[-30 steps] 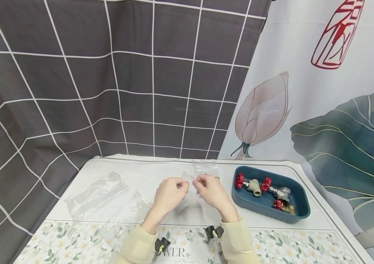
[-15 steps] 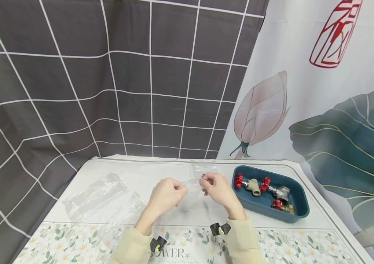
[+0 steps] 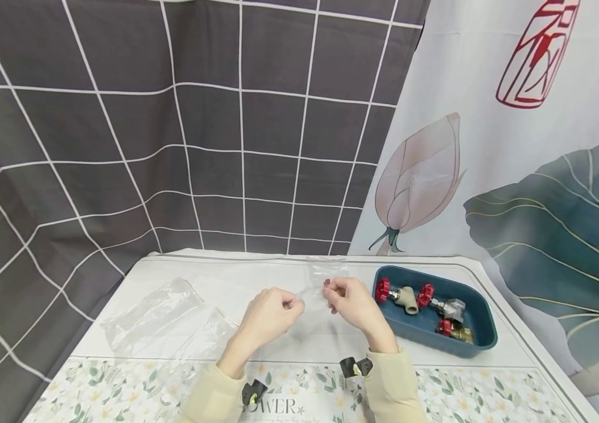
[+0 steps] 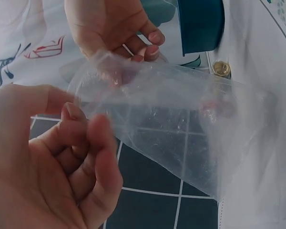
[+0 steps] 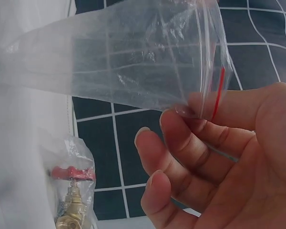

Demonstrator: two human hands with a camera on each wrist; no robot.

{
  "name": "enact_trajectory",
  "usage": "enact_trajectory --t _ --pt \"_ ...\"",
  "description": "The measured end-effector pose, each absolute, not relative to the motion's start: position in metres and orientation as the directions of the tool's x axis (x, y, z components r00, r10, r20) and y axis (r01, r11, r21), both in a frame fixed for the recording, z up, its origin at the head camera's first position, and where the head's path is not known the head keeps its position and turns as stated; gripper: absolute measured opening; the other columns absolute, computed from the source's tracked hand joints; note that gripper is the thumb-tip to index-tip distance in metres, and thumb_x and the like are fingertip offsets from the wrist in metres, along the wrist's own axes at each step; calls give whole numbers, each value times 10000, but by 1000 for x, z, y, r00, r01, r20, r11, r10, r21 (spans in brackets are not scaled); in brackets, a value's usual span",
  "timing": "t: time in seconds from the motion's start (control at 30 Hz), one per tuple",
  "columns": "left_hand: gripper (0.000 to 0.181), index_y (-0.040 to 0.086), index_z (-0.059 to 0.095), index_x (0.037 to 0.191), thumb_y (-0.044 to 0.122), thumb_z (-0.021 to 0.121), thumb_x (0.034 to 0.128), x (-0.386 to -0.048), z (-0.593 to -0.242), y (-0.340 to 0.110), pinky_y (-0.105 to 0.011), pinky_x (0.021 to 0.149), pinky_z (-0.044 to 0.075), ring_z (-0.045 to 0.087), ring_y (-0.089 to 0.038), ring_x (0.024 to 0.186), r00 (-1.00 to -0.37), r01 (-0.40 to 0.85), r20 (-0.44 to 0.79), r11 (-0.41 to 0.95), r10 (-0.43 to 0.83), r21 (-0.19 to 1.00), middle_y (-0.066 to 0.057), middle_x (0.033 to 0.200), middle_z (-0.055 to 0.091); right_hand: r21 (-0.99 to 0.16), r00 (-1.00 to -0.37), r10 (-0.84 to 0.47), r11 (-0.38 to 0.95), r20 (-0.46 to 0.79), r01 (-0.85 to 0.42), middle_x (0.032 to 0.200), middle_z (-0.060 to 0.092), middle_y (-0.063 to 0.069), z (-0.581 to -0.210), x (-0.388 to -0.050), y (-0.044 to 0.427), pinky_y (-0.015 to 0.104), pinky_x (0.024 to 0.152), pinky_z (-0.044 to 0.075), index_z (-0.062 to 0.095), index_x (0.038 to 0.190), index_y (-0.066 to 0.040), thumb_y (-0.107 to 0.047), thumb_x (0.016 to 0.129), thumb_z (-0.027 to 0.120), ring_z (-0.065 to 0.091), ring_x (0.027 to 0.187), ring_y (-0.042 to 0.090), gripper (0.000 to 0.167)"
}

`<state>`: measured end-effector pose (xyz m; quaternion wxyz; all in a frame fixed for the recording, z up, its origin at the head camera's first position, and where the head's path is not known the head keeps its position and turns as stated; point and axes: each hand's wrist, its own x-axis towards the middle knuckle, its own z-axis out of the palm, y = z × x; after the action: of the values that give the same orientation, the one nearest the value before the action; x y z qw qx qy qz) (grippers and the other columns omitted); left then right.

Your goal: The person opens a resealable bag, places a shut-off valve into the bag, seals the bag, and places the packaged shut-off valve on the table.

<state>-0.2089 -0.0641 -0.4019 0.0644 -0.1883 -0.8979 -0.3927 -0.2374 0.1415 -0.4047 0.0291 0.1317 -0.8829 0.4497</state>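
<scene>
A clear zip bag [image 3: 310, 296] with a red line along its mouth is stretched between my two hands, hanging down toward the table. My left hand [image 3: 270, 314] pinches one side of the mouth, and my right hand [image 3: 354, 302] pinches the other between thumb and index finger. In the right wrist view the bag [image 5: 128, 57] looks flat, with no object seen in it. Just behind the hands lies another clear bag [image 3: 327, 267]; the right wrist view shows a brass valve [image 5: 72, 205] with a red handwheel inside it. My right hand partly hides that valve from the head view.
To the right stands a blue tray [image 3: 431, 341] with several red-handled valves. Flat clear plastic bags [image 3: 157, 311] lie at the left of the white table [image 3: 257, 267]. A floral mat [image 3: 468, 393] covers the front edge. Grid-patterned cloth [image 3: 215, 176] hangs behind.
My hands have drawn apart, the left going left and the right going right, pulling the bag's mouth taut between them. Over the last half second they have hardly moved.
</scene>
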Motion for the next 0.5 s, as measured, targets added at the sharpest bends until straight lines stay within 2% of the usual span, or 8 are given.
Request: enact_trajectory --t 0.07,0.17,0.27,0.33,0.4,0.5 --pt "479 210 435 548 403 581 961 -212 -404 -65 -202 413 266 324 -39 412 -918 395 267 604 294 692 135 450 373 -781 -964 -208 570 163 -255 588 568 -14 -404 -237 142 261 483 345 638 756 -91 -105 948 634 540 538 184 192" --pt "437 221 541 642 526 559 954 -218 -407 -69 -234 478 354 382 -59 486 -913 406 291 571 286 713 121 537 421 -774 -964 -214 579 159 -256 576 557 -25 -403 -236 141 257 480 320 638 758 -104 -123 954 631 484 514 155 197" --pt "313 204 638 827 474 567 969 -225 -412 -74 -279 626 470 526 -84 667 -898 440 338 518 283 734 102 727 560 -770 -962 -219 582 163 -262 576 554 -32 -402 -236 141 260 477 321 633 760 -127 -126 953 629 474 508 141 193" --pt "266 170 670 989 417 571 982 -230 -417 -78 -328 754 518 600 -126 863 -888 458 357 482 291 747 59 927 639 -767 -961 -222 583 167 -268 579 554 -32 -402 -236 141 263 477 326 635 764 -129 -127 952 630 478 511 141 187" --pt "302 136 658 1143 381 570 991 -234 -422 -82 -374 873 520 602 -174 1055 -882 466 356 452 309 761 5 1123 652 -765 -960 -223 585 168 -270 584 560 -31 -402 -236 141 267 479 333 643 776 -131 -132 952 631 487 517 142 176" --pt "378 117 619 1278 366 558 1000 -239 -431 -87 -428 972 483 551 -228 1212 -879 458 329 419 346 784 -47 1294 612 -766 -960 -225 584 165 -268 598 574 -21 -402 -236 141 275 490 354 654 792 -128 -137 953 634 509 532 142 162"
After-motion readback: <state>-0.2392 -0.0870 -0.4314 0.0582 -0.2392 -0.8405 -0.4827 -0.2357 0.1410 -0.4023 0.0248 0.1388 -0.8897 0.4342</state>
